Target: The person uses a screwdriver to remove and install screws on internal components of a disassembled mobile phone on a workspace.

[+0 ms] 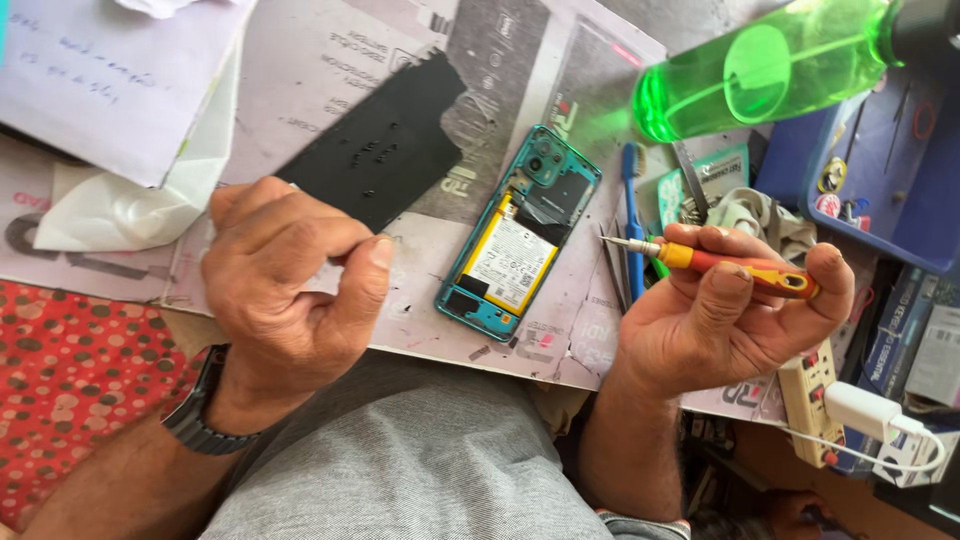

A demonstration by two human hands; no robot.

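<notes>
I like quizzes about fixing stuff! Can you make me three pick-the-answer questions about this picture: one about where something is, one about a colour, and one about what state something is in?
1. Where does the opened phone lie?
A. Between the two hands on the paper-covered table
B. Inside the blue tray
C. On the red spotted cloth

2. What colour is the bottle at the top right?
A. Red
B. Green
C. White

3. What state is the phone in?
A. Back cover off, battery showing
C. Wrapped in paper
B. Closed, screen lit

Answers:
1. A, it rests flat between the left hand and the right hand.
2. B, the see-through bottle glows bright green.
3. A, the yellow-edged battery and inner parts are bare, while the right hand holds an orange screwdriver.
</notes>
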